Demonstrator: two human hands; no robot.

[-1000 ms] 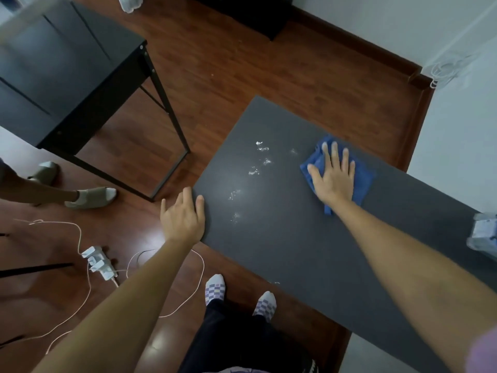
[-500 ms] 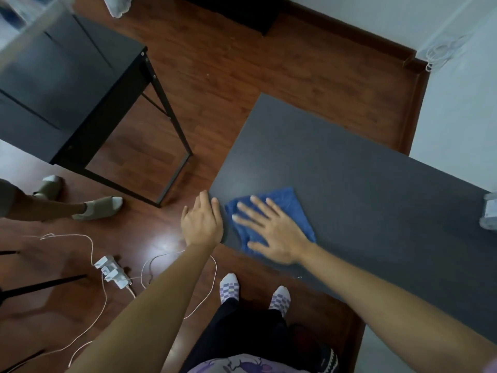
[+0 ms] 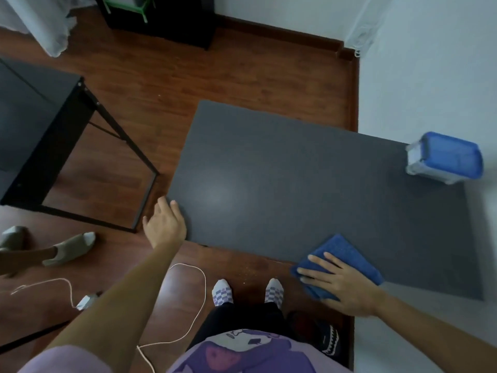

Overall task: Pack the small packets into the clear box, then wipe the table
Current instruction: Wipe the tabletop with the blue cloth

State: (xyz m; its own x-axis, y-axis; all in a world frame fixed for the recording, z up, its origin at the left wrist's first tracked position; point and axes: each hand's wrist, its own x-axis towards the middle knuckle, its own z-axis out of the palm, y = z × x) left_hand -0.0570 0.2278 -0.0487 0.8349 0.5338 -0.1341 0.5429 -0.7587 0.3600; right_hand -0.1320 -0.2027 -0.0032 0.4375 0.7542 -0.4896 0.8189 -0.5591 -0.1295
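A dark grey table fills the middle of the head view, its surface bare. My right hand presses flat on a blue cloth at the table's near edge, and the cloth hangs partly over that edge. My left hand rests at the table's near left corner, fingers apart, holding nothing. The clear box with a blue lid on it stands at the far right corner. No small packets are in sight.
A black desk stands to the left over the wooden floor. Another person's feet are at the left. A white cable and a power strip lie by my feet. White walls bound the right side.
My right hand has swept the blue cloth from the table's near left corner to the right along the near edge. The white specks on the table are gone. The box has come into view.
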